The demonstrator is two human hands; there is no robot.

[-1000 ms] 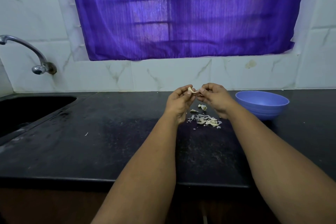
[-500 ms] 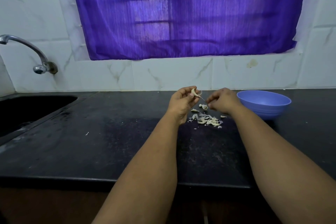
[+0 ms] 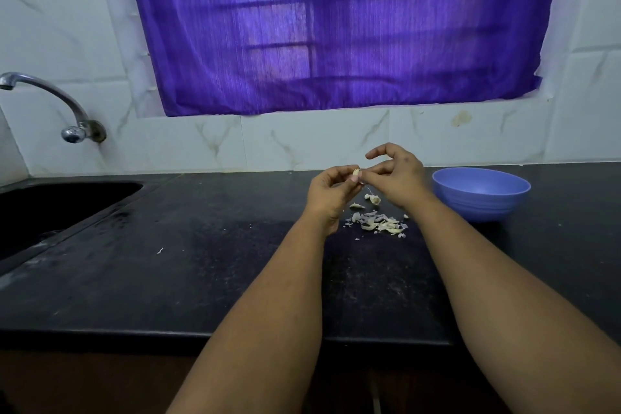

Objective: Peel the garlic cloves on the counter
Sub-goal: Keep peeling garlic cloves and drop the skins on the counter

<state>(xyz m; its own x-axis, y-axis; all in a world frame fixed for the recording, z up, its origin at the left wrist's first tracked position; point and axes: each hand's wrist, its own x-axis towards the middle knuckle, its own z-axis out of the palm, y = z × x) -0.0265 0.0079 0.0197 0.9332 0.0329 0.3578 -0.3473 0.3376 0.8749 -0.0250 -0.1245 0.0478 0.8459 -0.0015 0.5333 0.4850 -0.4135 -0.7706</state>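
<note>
Presently, two hands are working above the black counter [image 3: 201, 262]. Item one: left hand [image 3: 331, 190], fingers curled, pinching one garlic clove [image 3: 356, 173] between thumb and fingertips. Item two: right hand [image 3: 396, 178], meeting the left, thumb and middle fingers pinching at the same clove while the index finger is arching clear above. Directly below the hands, two pale pieces are lying on the counter: one clove [image 3: 374, 199] and one smaller bit [image 3: 356, 206]; whether they are peeled, I cannot tell. Nearer the viewer, one loose heap of peelings [image 3: 381, 224] is spreading out. Container: one blue bowl [image 3: 481, 193] is standing just right of the right wrist; its contents are not showing. Surroundings: one sink [image 3: 50, 212] at left, one tap [image 3: 50, 101] above it, one purple curtain [image 3: 336, 23] hanging behind.
</note>
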